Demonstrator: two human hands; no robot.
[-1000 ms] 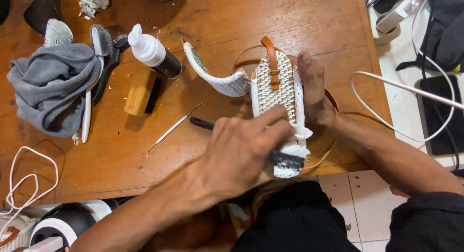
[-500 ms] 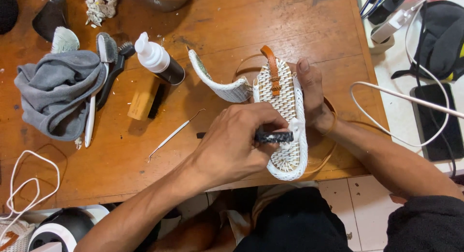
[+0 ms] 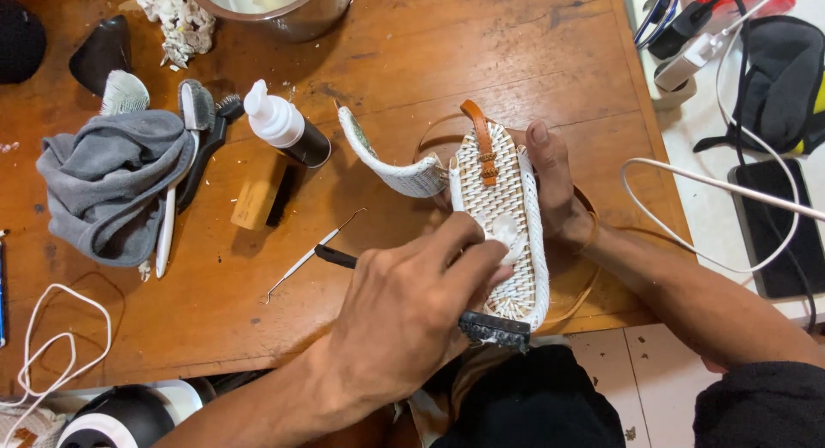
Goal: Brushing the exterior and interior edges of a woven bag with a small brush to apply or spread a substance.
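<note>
Two hands on the job. Your right hand (image 3: 559, 190) braces the white woven bag (image 3: 503, 224) from its far side, fingers wrapped against the rim, thumb side hidden. Your left hand (image 3: 412, 302) is clenched round a dark-bristled brush (image 3: 491, 329), head down at the bag's near end, black handle poking out toward the desk's left.

Bag sits at the near right edge of the desk (image 3: 430, 52), partly overhanging toward your lap, flap (image 3: 391, 160) swung open to the left, tan strap (image 3: 481, 138) running over the top.

Progress, as a judgement: a blob of white foam (image 3: 503, 233) sits on the weave mid-panel, not spread, so scrubbing looks under way rather than finished. Near end is under the bristles; upper panel and flap can't be told as done or not. White flecks litter the desk around the bag.

Nearby: foam pump bottle (image 3: 284, 125) lying just left of the flap, metal pick (image 3: 314, 254) beside your left wrist, wooden block (image 3: 253, 203), grey cloth (image 3: 107, 186) with spare brushes (image 3: 198, 113) at the left edge, steel bowl (image 3: 275, 5) at the far edge.
</note>
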